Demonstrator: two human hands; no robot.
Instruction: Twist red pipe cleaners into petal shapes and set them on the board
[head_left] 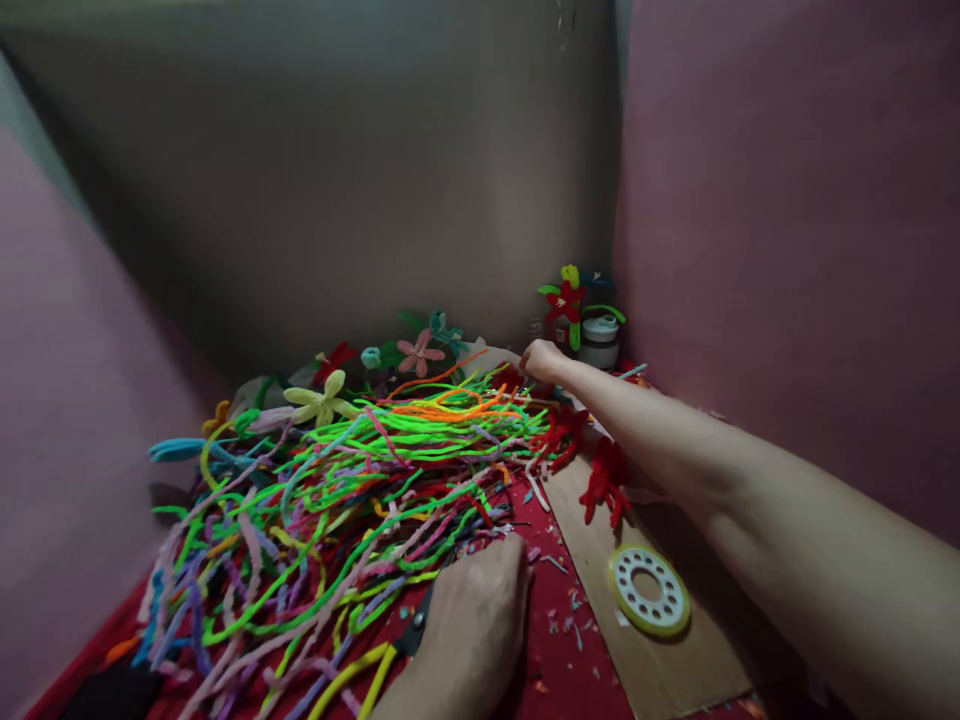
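My left hand (480, 595) rests on the red cloth at the front with its fingers curled under and out of sight; whatever they hold is hidden. Beside it lie scissors (409, 640) with yellow handles, partly covered by the hand. My right hand (543, 360) reaches to the back of the heap, closed, near dark red fuzzy pieces; what is in its fingers I cannot make out. A large tangle of coloured pipe cleaners (420, 435) spreads left of both hands. Red pipe-cleaner pieces (604, 480) lie under my right forearm.
A roll of tape (649, 590) lies on a cardboard strip (600, 600) at the right. Finished-looking pipe-cleaner flowers (321, 400) stand behind the heap. More flowers (566, 300) stand by a white lidded container (600, 340). Coloured scraps dot the red cloth (551, 640). Walls close in around.
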